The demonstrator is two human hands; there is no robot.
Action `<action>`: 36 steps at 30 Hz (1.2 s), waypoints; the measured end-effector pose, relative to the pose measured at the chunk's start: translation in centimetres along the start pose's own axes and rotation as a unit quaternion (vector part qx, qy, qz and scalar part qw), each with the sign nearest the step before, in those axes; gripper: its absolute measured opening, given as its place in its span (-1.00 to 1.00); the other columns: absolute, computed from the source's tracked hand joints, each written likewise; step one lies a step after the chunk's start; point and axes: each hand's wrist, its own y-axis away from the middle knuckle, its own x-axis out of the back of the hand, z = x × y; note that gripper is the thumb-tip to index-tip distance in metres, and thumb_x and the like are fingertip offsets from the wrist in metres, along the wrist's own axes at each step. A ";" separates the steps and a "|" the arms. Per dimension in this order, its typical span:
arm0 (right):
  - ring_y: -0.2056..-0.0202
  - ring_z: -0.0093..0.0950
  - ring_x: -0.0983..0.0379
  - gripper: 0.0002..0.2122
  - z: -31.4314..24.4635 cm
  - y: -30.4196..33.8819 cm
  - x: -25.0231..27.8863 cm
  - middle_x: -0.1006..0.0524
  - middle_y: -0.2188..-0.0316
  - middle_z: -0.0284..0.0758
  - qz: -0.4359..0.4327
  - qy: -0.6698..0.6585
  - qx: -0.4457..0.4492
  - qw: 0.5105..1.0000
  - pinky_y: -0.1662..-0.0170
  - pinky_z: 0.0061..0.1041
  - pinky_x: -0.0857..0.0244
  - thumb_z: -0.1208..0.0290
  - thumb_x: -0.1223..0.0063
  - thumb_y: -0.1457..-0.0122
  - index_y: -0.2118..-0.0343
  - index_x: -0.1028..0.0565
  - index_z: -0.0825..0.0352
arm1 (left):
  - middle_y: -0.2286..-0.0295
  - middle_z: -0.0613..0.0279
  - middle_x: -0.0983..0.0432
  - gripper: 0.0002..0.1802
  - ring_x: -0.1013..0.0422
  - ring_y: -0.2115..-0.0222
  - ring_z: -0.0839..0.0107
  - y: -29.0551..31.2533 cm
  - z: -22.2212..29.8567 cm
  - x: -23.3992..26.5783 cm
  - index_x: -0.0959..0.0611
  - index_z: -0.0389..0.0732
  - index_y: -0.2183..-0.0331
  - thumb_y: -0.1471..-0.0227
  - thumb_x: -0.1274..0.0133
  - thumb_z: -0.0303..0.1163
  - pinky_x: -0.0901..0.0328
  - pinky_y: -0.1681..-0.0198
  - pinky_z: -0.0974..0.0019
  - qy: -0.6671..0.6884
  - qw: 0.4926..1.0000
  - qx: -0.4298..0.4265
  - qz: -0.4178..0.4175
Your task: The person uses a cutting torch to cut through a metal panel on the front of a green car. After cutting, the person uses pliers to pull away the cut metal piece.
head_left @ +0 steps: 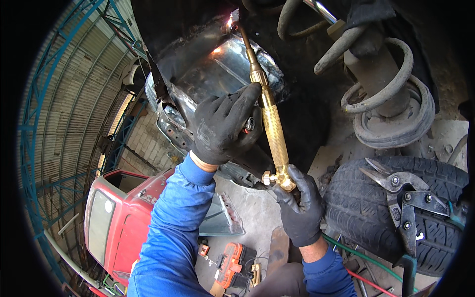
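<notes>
Head view | right hand clenched on valve end of brass torch at 6 o'clock | left hand grips its tube | flame tip at 12 on metal panel | better keep tip steady, away from coil spring at 2.

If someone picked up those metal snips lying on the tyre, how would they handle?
The snips look all steel, so probably stiff and heavy for their size. Their pivot suggests the handles may swing. Lying flat across the tyre tread, they seem unlikely to roll.
</notes>
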 end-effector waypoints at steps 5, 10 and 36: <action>0.01 -0.20 -0.70 -0.50 0.0 -0.4 0.1 -0.66 -0.05 -0.11 0.001 0.002 0.000 1.000 -0.05 -0.26 -0.60 0.45 -0.47 -0.29 -0.25 -0.54 0.33 | 0.30 0.03 -0.75 -0.41 -0.66 0.43 0.14 -0.1 0.0 0.0 -0.77 -0.28 -0.05 0.12 -0.32 -0.62 -0.43 0.38 0.15 -0.002 1.000 -0.005 0.009; 0.02 -0.20 -0.70 -0.50 -0.1 -0.4 0.1 -0.66 -0.03 -0.11 0.000 0.017 0.006 1.000 -0.05 -0.26 -0.60 0.46 -0.47 -0.28 -0.26 -0.54 0.34 | 0.30 0.02 -0.75 -0.43 -0.66 0.42 0.13 0.0 0.2 0.1 -0.77 -0.28 -0.06 0.09 -0.32 -0.62 -0.44 0.37 0.14 -0.009 1.000 0.004 -0.001; 0.02 -0.15 -0.69 -0.50 -0.5 -0.8 0.4 -0.66 -0.02 -0.10 -0.010 0.047 0.008 0.999 -0.04 -0.22 -0.60 0.49 -0.44 -0.29 -0.27 -0.54 0.31 | 0.31 0.01 -0.74 -0.48 -0.68 0.38 0.09 -0.2 0.3 -0.1 -0.77 -0.29 -0.03 0.05 -0.33 -0.61 -0.48 0.31 0.13 -0.010 1.000 0.006 0.011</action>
